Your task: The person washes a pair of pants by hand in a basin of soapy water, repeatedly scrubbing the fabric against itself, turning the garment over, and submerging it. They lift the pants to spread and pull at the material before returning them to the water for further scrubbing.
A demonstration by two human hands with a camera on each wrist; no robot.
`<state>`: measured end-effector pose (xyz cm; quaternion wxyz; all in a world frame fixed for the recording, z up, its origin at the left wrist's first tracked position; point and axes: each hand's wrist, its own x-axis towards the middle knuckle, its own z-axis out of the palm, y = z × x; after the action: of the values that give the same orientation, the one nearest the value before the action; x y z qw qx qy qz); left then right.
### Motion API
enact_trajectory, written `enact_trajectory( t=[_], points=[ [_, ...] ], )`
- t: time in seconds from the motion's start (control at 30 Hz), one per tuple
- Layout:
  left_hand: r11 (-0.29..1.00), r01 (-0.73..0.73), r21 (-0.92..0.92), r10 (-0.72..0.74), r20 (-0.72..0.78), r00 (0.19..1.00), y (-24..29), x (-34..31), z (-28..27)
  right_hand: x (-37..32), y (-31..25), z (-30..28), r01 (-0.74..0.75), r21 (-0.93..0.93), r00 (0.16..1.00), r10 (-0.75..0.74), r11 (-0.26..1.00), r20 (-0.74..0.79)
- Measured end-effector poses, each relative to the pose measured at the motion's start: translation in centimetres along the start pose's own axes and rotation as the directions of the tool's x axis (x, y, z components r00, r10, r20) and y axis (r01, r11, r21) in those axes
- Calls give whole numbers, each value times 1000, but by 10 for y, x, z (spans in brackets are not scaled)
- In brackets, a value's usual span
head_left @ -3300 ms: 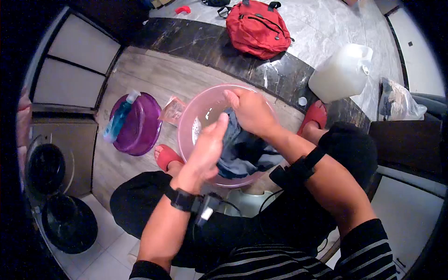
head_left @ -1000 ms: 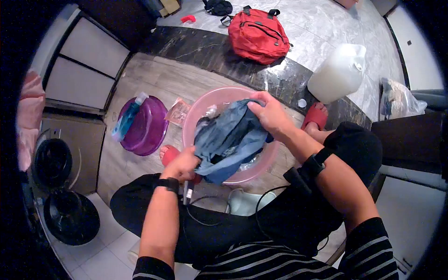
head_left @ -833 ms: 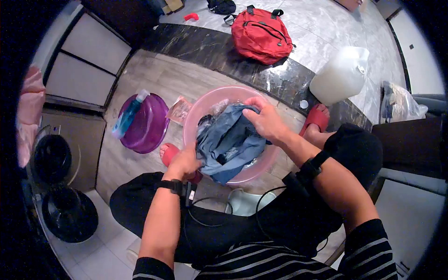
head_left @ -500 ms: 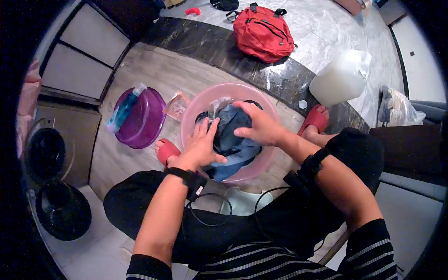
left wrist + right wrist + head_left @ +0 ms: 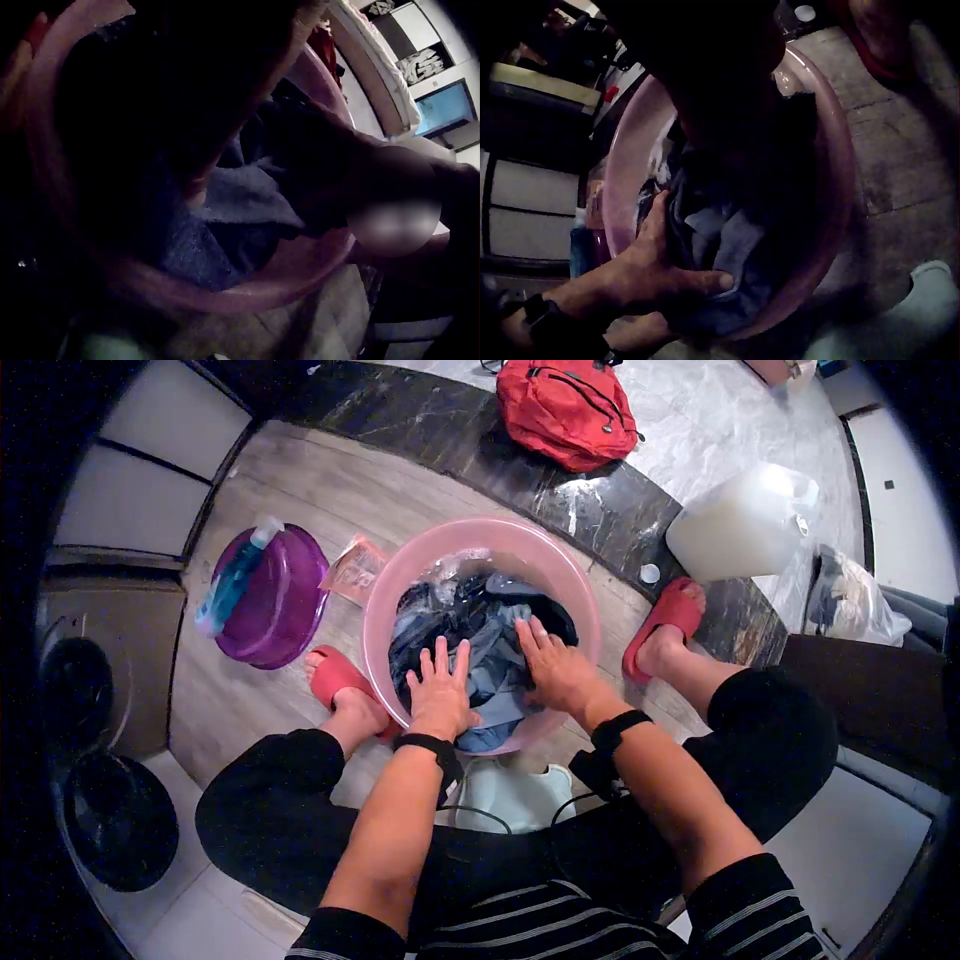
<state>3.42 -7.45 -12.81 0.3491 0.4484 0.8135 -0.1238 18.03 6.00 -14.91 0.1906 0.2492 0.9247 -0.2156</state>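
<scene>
1. My left hand [image 5: 440,695]: open, fingers spread and extended, resting on the garments at the near left part of the pink basin [image 5: 380,610]. The right wrist view shows its thumb lying across blue-grey cloth [image 5: 495,660].
2. My right hand [image 5: 565,672]: open, fingers extended, resting on the same cloth at the right. The two hands are apart, with cloth between them.
3. Garments: the blue-grey cloth lies bunched inside the pink basin, beside darker cloth [image 5: 550,615]. The left wrist view is largely too dark to separate the folds.
4. Position of the basin: on the floor between my feet, which wear red slippers [image 5: 668,615]; a pale stool [image 5: 515,795] is at its near side.
5. Left surroundings: a bottle of blue liquid [image 5: 235,582] lies tilted against a purple basin [image 5: 290,605]; a printed packet [image 5: 357,568] is between the two basins.
6. Far and right surroundings: a red bag [image 5: 570,410], a whitish jug [image 5: 740,525], a small white disc [image 5: 650,573] near the jug, and a clear plastic bag [image 5: 865,605] farther right.
</scene>
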Motion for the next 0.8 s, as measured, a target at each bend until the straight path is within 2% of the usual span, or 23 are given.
enact_trajectory(
  t=[0.07,0.23,0.47,0.6,0.8],
  points=[
    [1000,14,8,-14,-15,1000,0,6,6,4,-2,1,-103,30,990,100,994,102],
    [998,67,-13,-67,-48,997,-1,28,28,22,-3,19,-158,-5,972,157,987,175],
    [992,119,-31,-118,43,992,-1,47,33,40,-2,40,-193,-14,960,192,981,203],
    [992,123,20,-124,46,991,-1,58,43,47,0,49,-188,-47,962,193,981,194],
    [991,126,42,-129,75,989,-5,75,57,56,1,68,-171,-190,966,203,967,163]
  ],
)
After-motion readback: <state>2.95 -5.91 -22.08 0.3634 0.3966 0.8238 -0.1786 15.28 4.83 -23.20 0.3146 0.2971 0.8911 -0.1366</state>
